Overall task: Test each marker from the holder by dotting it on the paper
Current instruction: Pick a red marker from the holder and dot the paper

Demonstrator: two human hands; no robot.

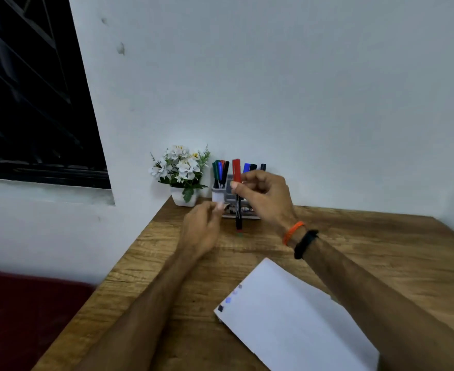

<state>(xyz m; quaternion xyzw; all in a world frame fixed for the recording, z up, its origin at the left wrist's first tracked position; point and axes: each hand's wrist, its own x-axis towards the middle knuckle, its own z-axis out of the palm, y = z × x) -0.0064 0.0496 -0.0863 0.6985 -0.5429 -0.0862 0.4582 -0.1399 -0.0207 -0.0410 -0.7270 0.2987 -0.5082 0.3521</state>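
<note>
A grey marker holder (218, 195) stands against the wall at the back of the wooden desk, with several markers (220, 170) upright in it. My right hand (263, 196) grips a red-capped marker (237, 183) upright in front of the holder, cap at the top. My left hand (201, 228) hovers just left of it with fingers curled near the holder's front; whether it holds anything is unclear. A white sheet of paper (295, 322) lies near me on the desk, with several small dots (228, 299) along its left edge.
A small white pot of white flowers (181, 175) stands left of the holder. The wooden desk (367, 245) meets the wall at the back. A dark window (27, 89) is at the left, a dark red seat (19, 317) below it.
</note>
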